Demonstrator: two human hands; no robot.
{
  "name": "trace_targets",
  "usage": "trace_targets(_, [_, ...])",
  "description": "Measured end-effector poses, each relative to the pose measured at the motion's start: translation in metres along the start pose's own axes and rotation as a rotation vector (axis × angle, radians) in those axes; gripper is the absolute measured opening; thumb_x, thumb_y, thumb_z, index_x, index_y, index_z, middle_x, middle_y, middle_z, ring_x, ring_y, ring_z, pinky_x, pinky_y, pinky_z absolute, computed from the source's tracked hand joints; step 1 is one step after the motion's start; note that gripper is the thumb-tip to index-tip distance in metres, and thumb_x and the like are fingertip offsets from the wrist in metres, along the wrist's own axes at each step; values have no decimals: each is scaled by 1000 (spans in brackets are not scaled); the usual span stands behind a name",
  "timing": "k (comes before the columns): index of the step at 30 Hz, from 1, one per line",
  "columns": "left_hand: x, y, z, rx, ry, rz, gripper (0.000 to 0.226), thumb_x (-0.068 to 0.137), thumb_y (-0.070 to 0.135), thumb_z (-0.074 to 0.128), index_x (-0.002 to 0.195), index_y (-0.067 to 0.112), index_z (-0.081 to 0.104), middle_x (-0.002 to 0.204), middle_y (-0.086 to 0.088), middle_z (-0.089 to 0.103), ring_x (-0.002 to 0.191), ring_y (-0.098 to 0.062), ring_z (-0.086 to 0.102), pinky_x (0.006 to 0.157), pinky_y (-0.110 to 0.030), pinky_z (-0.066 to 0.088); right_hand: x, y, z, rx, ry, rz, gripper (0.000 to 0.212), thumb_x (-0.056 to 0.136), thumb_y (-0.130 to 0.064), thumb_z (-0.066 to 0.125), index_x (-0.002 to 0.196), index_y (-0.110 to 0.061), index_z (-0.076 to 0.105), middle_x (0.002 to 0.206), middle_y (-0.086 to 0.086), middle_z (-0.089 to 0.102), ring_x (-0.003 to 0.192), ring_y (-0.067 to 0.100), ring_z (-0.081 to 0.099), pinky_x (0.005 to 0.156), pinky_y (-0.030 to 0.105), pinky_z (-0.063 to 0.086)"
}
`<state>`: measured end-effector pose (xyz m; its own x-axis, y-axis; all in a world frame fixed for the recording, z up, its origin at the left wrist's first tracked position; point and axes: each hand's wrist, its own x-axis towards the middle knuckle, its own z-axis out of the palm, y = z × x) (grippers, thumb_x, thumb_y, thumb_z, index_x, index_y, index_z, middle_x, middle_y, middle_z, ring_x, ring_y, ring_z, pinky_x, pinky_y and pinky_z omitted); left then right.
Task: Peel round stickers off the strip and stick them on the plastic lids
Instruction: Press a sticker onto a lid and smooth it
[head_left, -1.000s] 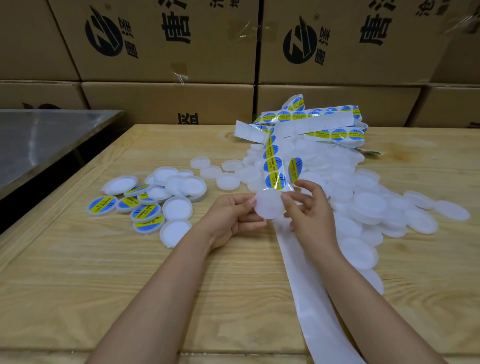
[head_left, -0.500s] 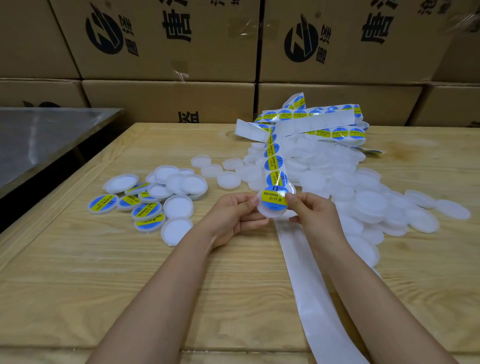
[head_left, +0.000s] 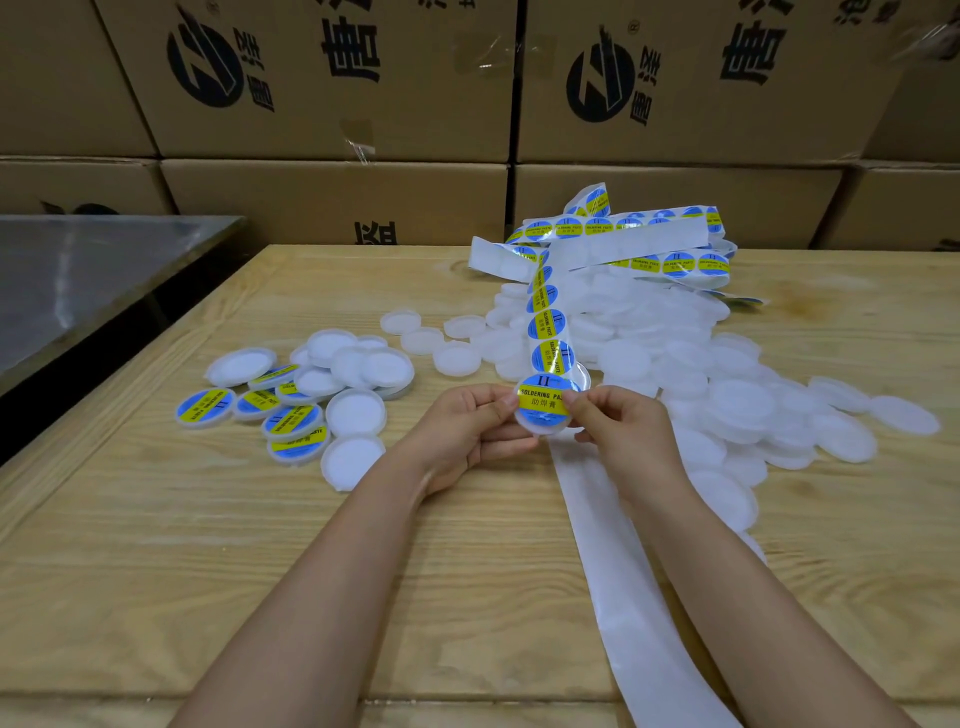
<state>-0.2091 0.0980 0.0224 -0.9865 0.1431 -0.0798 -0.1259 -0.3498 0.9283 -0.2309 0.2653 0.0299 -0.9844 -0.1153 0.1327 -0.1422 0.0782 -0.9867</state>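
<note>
Both hands hold one white plastic lid (head_left: 540, 423) above the wooden table (head_left: 156, 545). A blue and yellow round sticker (head_left: 543, 402) lies on the lid's face. My left hand (head_left: 467, 431) grips the lid's left edge, thumb on the sticker. My right hand (head_left: 618, 426) pinches the lid's right edge, thumb on the sticker too. The sticker strip (head_left: 550, 332) runs from a tangled heap at the back down to the lid. Its bare white backing (head_left: 623, 597) trails toward me under my right forearm.
A large pile of bare white lids (head_left: 727, 395) spreads to the right and behind my hands. A smaller group of lids, several with stickers (head_left: 291, 415), lies at the left. Cardboard boxes (head_left: 337, 78) wall off the back. A metal table (head_left: 78, 275) stands at the far left.
A second ago the lid was bare. A sticker came off the strip's end onto the lid, and both thumbs now rest on it. The hands stayed in nearly the same place.
</note>
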Motion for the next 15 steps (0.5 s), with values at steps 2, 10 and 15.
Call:
trace_targets(2, [0, 0, 0, 5, -3, 1, 19, 96, 12, 46, 100, 4, 62, 88, -8, 74, 81, -15, 71, 67, -24, 57, 0, 0, 0, -17, 3, 1, 17, 86, -20, 66, 72, -12, 67, 71, 4, 67, 67, 9, 57, 64, 18, 48])
trace_targets(10, [-2, 1, 1, 18, 4, 3, 18, 96, 11, 47, 100, 1, 61, 88, -9, 74, 82, -16, 71, 67, -24, 57, -2, -1, -1, -65, 7, -5, 18, 85, -21, 67, 71, -10, 66, 76, 15, 66, 66, 14, 54, 68, 28, 45])
trace_targets(15, [-2, 1, 2, 23, 13, 0, 18, 96, 11, 48, 101, -1, 60, 88, -10, 73, 82, -18, 71, 68, -25, 57, -2, -1, -1, -146, 32, -29, 18, 84, -22, 68, 68, -15, 64, 77, 15, 68, 71, 22, 60, 69, 31, 47])
